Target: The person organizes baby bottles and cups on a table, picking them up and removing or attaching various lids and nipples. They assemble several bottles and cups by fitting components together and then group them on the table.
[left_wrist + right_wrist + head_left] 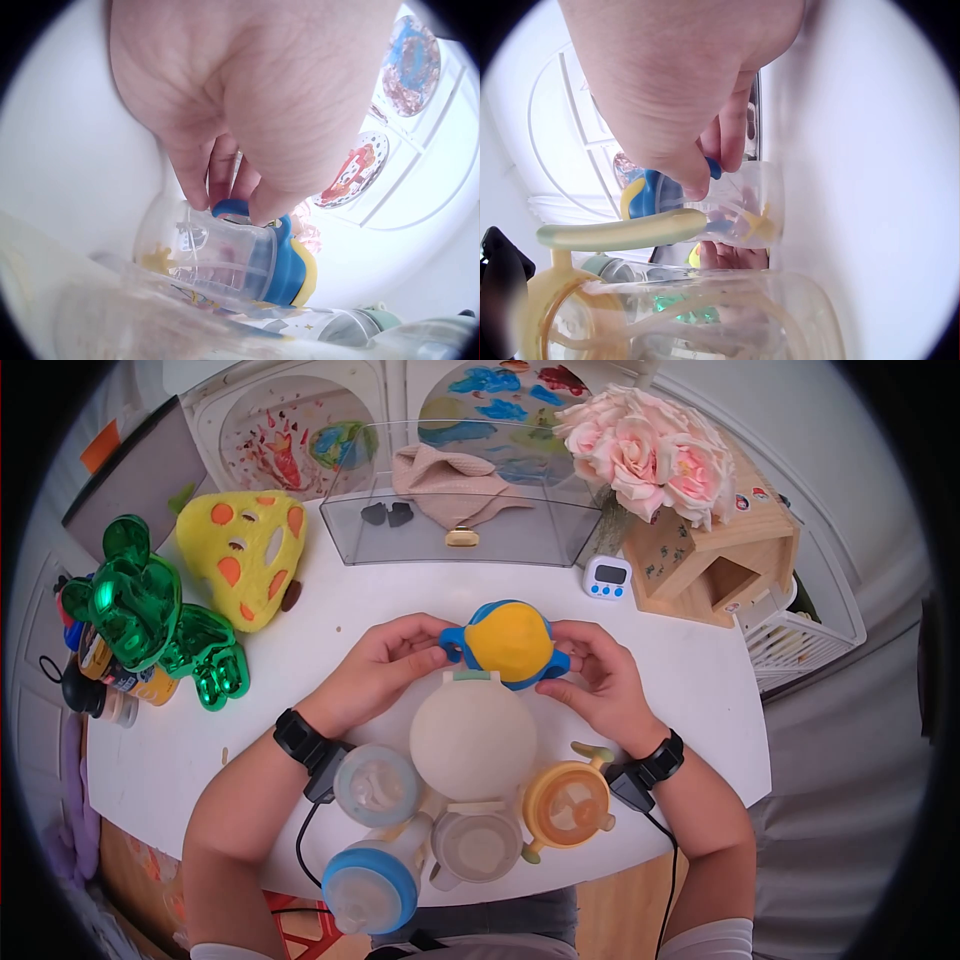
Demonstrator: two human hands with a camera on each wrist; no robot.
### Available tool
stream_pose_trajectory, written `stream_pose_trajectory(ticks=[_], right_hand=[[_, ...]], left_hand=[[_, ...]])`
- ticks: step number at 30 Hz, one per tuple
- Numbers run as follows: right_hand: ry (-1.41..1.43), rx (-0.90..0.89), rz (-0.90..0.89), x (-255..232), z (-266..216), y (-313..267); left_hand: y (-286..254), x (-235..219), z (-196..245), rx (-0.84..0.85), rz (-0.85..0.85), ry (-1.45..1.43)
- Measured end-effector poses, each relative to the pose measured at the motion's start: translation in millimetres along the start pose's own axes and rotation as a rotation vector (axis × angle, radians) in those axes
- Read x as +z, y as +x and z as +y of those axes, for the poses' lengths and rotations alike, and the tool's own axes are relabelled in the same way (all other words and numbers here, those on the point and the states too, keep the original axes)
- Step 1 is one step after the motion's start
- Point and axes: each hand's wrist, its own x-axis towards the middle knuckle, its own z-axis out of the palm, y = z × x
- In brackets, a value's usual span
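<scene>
A sippy cup with a yellow lid, blue collar and two blue handles stands on the white table. My left hand pinches its left handle, and my right hand pinches the right one. Its clear body shows upright on the tabletop in the left wrist view. Closer to me stands a container with a round cream lid. Around that are a bottle with a pale green rim, a blue-collared bottle, a grey-lidded cup and an orange straw cup with handles.
A clear box holding a pink cloth stands at the back. To its right are a white timer, pink flowers and a wooden house. On the left sit a yellow plush and a shiny green figure.
</scene>
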Motion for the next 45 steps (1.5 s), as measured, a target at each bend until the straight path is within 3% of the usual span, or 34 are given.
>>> stream_pose_trajectory(ticks=[28, 32, 45], right_hand=[[-0.088, 0.033, -0.037, 1, -13, 2], [-0.167, -0.039, -0.076, 0, -16, 3], [-0.128, 0.000, -0.074, 3, -18, 2]], left_hand=[[1, -1, 0, -0.023, 0.003, 0.016], [-2, 8, 10, -0.070, 0.029, -0.018], [-1, 2, 6, -0.002, -0.013, 0.109]])
